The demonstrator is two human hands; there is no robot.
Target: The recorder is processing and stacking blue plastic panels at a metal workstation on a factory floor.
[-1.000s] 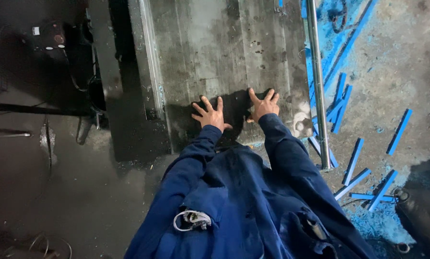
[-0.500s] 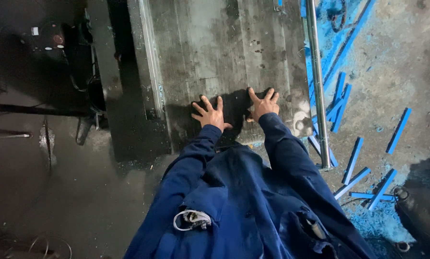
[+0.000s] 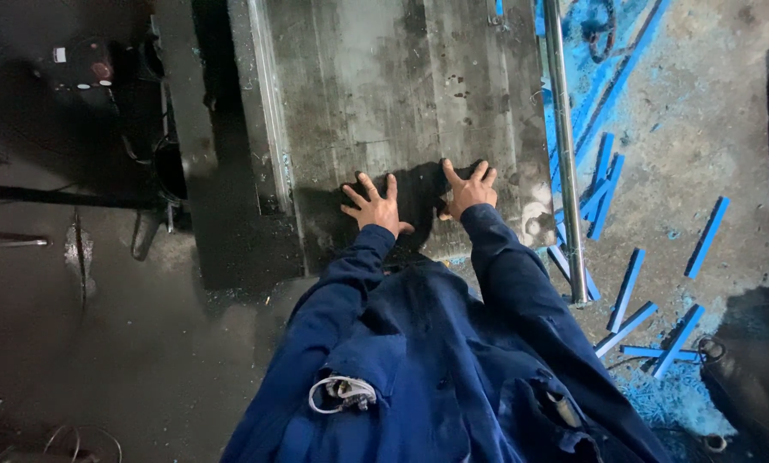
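Observation:
A large grey metal plate (image 3: pixel 401 103) lies flat in front of me, scuffed and stained. My left hand (image 3: pixel 374 206) rests palm down on its near edge with the fingers spread. My right hand (image 3: pixel 467 190) lies flat beside it, about a hand's width to the right, fingers also spread. Neither hand holds anything. Both arms are in dark blue sleeves, and my blue work jacket fills the lower middle of the view.
A long steel rod (image 3: pixel 563 146) runs along the plate's right side. Several blue strips (image 3: pixel 629 279) lie scattered on the blue-dusted floor to the right. A dark machine with buttons (image 3: pixel 84 73) stands at the upper left. The dark floor on the left looks wet.

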